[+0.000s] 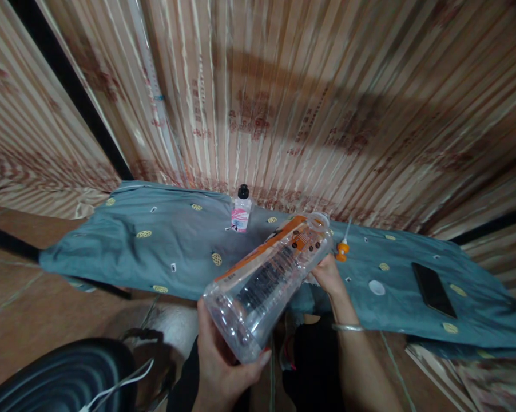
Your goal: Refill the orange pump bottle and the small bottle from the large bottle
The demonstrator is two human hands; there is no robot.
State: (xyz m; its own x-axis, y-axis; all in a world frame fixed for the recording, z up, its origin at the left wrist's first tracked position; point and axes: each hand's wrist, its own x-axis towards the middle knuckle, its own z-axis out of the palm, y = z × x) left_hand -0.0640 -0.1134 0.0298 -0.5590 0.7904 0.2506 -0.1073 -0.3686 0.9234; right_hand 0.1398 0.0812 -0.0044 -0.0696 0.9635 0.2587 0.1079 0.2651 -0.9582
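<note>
A large clear plastic bottle [269, 292] with an orange label lies tilted across both hands, its open neck pointing up and to the right. My left hand [223, 357] is wrapped around the base, thumb on the near side. Near the neck end, my right hand [329, 274] grips the bottle from below; its fingers are partly hidden behind the plastic. An orange pump top [342, 250] with a thin tube lies on the cloth just right of the neck. Behind the bottle stands a small clear bottle [241, 212] with a black cap and pink label.
A green cloth with pineapple prints [185, 246] covers the long table. To the right lie a dark phone [433, 289] and a round white disc [376, 287]. A patterned curtain [258, 103] hangs behind. At lower left is a black ridged seat [64, 377] with a white cable.
</note>
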